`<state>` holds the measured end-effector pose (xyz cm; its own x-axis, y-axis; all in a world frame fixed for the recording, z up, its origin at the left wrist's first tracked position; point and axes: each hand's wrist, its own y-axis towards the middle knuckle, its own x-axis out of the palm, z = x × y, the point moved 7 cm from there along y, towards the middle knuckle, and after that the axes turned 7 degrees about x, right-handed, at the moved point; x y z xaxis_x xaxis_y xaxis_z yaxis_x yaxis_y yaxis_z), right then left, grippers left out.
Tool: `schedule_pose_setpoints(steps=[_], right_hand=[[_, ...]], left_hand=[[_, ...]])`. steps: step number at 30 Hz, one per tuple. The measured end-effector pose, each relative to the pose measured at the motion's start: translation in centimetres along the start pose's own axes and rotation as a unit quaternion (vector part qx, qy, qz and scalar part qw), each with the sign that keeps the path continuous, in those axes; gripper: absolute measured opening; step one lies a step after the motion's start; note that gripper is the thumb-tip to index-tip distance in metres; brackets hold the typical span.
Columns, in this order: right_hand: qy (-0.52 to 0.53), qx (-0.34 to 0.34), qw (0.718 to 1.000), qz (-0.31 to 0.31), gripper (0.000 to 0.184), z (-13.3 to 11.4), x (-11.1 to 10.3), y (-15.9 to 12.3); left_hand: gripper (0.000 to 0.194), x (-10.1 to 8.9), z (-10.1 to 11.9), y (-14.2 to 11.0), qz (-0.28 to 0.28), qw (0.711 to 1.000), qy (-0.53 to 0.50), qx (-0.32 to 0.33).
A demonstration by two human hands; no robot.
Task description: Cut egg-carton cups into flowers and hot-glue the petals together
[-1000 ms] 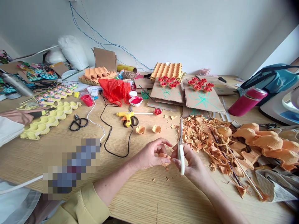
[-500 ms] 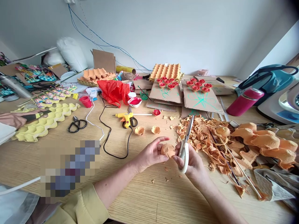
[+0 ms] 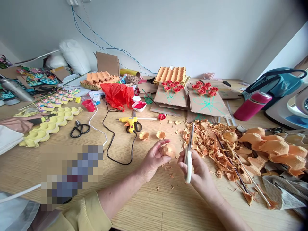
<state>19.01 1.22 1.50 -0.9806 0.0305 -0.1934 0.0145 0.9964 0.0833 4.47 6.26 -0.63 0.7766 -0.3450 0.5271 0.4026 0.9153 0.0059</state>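
Note:
Between the thumb and fingers of my left hand (image 3: 154, 158) is an orange egg-carton cup (image 3: 168, 150), its rounded bottom turned up. My right hand (image 3: 198, 168) grips white-handled scissors (image 3: 189, 163), blades pointing up and away. A small gap lies between the right fingers and the cup. Just beyond my hands sit two cut, petal-edged cups, one nearer the left (image 3: 144, 135) and one nearer the right (image 3: 160, 134). Small orange scraps (image 3: 167, 167) lie on the wooden table (image 3: 139, 205) below the cup.
A heap of orange carton scraps (image 3: 216, 147) spreads on the right beside uncut cartons (image 3: 274, 144). Ahead are a yellow glue gun (image 3: 131, 123), its black cord, a red flower (image 3: 161, 116) and cardboard (image 3: 207, 104) bearing red flowers. Another person's hand (image 3: 31, 122) touches a yellow carton (image 3: 54, 123) at left.
My hands have come apart: the right fingers no longer touch the cup, and the left hand has shifted slightly left with it. The scissors have turned more upright.

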Motion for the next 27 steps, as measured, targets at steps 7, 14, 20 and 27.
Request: schedule_pose_setpoints(steps=[7, 14, 20, 27], right_hand=[[0.246, 0.148, 0.927, -0.240, 0.050, 1.3, 3.7, -1.2], [0.286, 0.143, 0.911, -0.261, 0.050, 1.9, 4.5, -1.5], [0.069, 0.060, 0.980, -0.176, 0.047, 0.8, 2.6, -0.6], [-0.091, 0.027, 0.986, -0.139, 0.038, 0.5, 2.3, -0.6]], left_hand=[[0.060, -1.0, 2.6, 0.9, 0.032, 0.994, -0.081, 0.064], [0.060, -0.2, 1.8, 0.3, 0.018, 0.995, -0.102, 0.003], [0.052, -0.4, 1.5, 0.3, 0.037, 0.995, -0.092, 0.010], [0.049, -1.0, 1.5, 0.4, 0.050, 0.996, -0.076, 0.025]])
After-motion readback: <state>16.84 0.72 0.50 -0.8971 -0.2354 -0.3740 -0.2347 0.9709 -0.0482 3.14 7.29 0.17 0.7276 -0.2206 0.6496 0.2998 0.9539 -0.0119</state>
